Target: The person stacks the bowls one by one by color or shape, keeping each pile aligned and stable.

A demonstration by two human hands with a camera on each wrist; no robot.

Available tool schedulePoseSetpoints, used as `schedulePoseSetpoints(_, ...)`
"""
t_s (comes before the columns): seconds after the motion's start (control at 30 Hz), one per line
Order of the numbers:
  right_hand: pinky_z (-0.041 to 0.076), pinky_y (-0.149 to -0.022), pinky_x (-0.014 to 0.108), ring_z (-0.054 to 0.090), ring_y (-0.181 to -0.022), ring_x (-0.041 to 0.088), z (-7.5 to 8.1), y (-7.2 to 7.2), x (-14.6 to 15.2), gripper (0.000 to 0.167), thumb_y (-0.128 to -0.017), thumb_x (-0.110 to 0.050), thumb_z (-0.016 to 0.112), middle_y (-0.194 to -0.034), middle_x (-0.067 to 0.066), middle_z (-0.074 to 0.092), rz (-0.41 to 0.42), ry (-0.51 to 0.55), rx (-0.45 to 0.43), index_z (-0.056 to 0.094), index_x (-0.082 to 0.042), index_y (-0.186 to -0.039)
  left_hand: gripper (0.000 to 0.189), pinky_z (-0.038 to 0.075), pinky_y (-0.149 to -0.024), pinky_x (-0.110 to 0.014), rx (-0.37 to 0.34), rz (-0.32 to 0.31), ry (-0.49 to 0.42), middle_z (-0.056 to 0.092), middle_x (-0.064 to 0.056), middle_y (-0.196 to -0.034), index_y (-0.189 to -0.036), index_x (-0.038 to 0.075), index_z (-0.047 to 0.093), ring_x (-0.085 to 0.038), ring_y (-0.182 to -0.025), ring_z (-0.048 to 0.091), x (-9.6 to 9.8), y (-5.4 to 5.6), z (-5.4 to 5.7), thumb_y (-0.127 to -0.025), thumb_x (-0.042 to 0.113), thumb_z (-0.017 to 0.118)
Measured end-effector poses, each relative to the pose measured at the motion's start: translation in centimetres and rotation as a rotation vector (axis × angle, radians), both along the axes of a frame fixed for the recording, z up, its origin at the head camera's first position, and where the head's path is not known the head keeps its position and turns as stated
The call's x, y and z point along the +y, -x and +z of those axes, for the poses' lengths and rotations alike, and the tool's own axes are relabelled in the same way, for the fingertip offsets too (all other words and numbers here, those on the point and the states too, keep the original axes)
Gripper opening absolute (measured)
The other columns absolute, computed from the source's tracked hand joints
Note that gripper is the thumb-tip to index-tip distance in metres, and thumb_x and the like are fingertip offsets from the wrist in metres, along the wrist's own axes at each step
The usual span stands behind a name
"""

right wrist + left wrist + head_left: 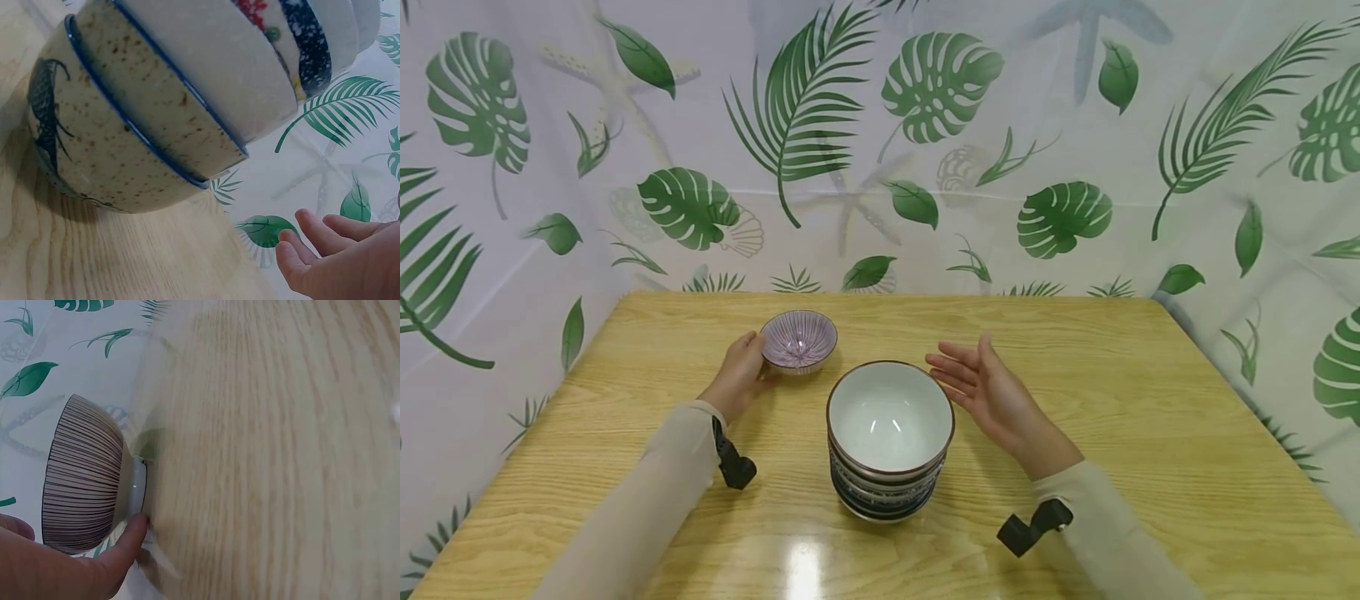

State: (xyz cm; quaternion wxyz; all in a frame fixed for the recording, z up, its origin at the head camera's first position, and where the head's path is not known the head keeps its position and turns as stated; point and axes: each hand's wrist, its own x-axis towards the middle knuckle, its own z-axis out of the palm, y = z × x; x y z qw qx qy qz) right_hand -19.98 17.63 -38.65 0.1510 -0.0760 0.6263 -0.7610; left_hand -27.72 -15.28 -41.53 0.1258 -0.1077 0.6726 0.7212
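A small bowl with thin dark stripes [798,342] is at the back, left of the middle of the table. My left hand [740,372] grips its left side; in the left wrist view a finger [128,540] lies against the white foot, and the thumb is near the rim. Nearer to me stands a stack of nested bowls [891,425], a white-lined one with a brown rim on top. My right hand [988,392] is just right of this stack, fingers extended and holding nothing. In the right wrist view, speckled bowls with blue rims [137,131] form the stack's lower part.
Everything stands on a light wooden table [1150,417]. A white cloth with green leaf prints [865,167] hangs behind it and along its sides. Each sleeve carries a black wrist camera, such as the right one [1033,527].
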Motion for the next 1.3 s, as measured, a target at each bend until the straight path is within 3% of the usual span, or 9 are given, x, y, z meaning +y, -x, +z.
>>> schedulePoseSetpoints(0.33,0.017,-0.118,0.047,0.026,-0.142,0.035,-0.6,-0.1,0.1,0.086,-0.094,-0.066,0.019,-0.152,0.023,0.028,0.001,-0.020,-0.019,0.021,-0.002,-0.151,0.056,0.043,-0.103,-0.048,-0.025,0.006,-0.121,0.015,-0.020,-0.155,-0.153,0.004,0.003,-0.034,-0.137,0.030,0.6,0.1,-0.7,-0.106,0.027,0.022)
schedulePoseSetpoints(0.5,0.016,-0.118,0.047,0.026,-0.142,0.034,-0.8,-0.2,0.0,0.086,-0.094,-0.066,0.020,-0.152,0.023,0.029,0.002,-0.018,-0.027,0.021,-0.002,-0.151,0.056,0.050,-0.096,-0.041,-0.060,0.007,-0.068,0.030,-0.022,-0.146,-0.153,0.005,0.009,-0.032,-0.125,0.044,0.6,-0.1,-0.7,-0.105,0.031,0.022)
schedulePoseSetpoints(0.67,0.017,-0.117,0.048,0.026,-0.142,0.035,-0.9,-0.2,-0.1,0.082,-0.097,-0.063,0.017,-0.152,0.023,0.030,-0.004,-0.038,-0.028,0.021,-0.002,-0.151,0.050,0.056,-0.085,-0.036,-0.088,-0.020,-0.003,0.051,-0.016,-0.116,-0.149,0.007,0.024,-0.025,-0.095,0.059,0.7,-0.2,-0.9,-0.106,0.032,0.021)
schedulePoseSetpoints(0.77,0.020,-0.116,0.049,0.028,-0.141,0.034,-1.0,-0.3,-0.1,0.078,-0.099,-0.058,0.014,-0.151,0.023,0.032,-0.020,-0.057,-0.027,0.025,0.000,-0.149,0.050,0.056,-0.084,-0.035,-0.080,-0.032,-0.007,0.052,-0.014,-0.112,-0.150,0.007,0.022,-0.023,-0.090,0.060,0.8,-0.1,-1.0,-0.106,0.030,0.021)
schedulePoseSetpoints(1.0,0.022,-0.115,0.051,0.031,-0.139,0.033,-1.3,-0.5,-0.1,0.079,-0.099,-0.059,0.018,-0.149,0.023,0.035,-0.048,-0.082,-0.026,0.032,0.003,-0.145,0.052,0.054,-0.089,-0.035,-0.061,-0.042,-0.018,0.042,-0.020,-0.129,-0.153,0.007,0.011,-0.025,-0.095,0.057,0.8,-0.3,-1.3,-0.106,0.028,0.019)
schedulePoseSetpoints(1.3,0.021,-0.115,0.051,0.030,-0.139,0.035,-1.6,-0.6,0.0,0.078,-0.100,-0.057,0.018,-0.150,0.026,0.030,-0.061,-0.090,-0.026,0.031,0.006,-0.144,0.051,0.054,-0.089,-0.033,-0.031,-0.048,-0.018,0.041,-0.019,-0.130,-0.152,0.005,0.013,-0.021,-0.094,0.058,0.6,-0.4,-1.3,-0.106,0.026,0.020)
